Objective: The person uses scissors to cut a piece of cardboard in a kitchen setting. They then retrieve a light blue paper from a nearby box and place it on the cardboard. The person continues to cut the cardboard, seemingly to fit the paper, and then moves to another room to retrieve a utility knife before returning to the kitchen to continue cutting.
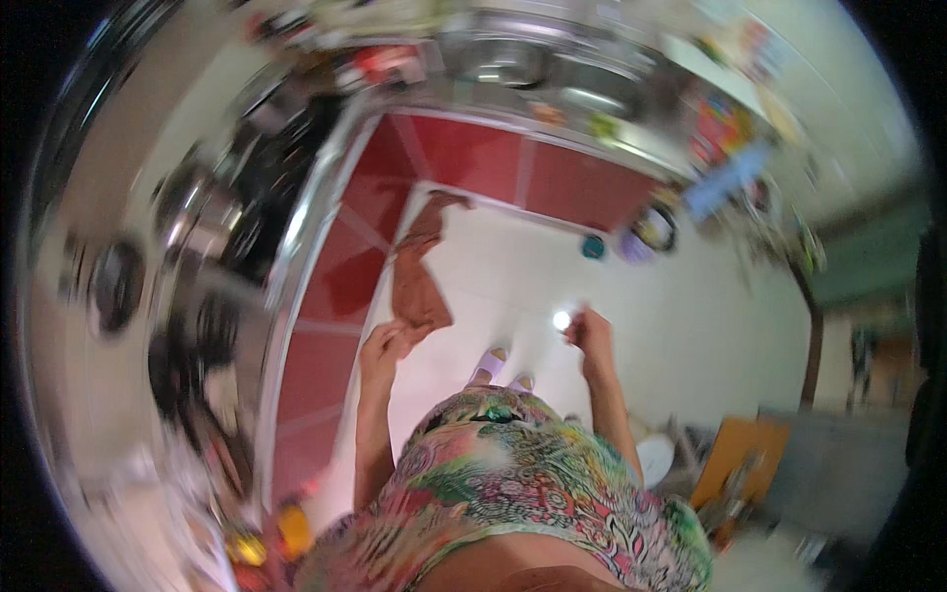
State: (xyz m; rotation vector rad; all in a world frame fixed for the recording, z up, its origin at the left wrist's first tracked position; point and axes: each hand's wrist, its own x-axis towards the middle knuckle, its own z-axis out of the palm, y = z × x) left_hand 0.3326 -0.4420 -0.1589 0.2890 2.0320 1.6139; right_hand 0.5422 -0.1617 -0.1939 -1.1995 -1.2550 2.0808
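My left hand [382,349] pinches the near corner of a brown cloth [419,292]. The cloth hangs in front of the red cabinet doors [355,285], and its far end reaches towards the foot of the cabinets. Whether it is one piece or two is unclear from the blur. My right hand [590,334] is held out over the white floor [510,274], its fingers curled. Nothing shows plainly in it, though the fingers are blurred. Beside it lies a bright spot, which looks like light reflected off the floor.
A steel pot [203,214] sits on the black stove [255,185] to the left. Across the far counter is a steel sink [503,63]. A teal container [593,247] and a lilac bucket [638,244] stand on the floor. An orange board [740,459] leans at the lower right.
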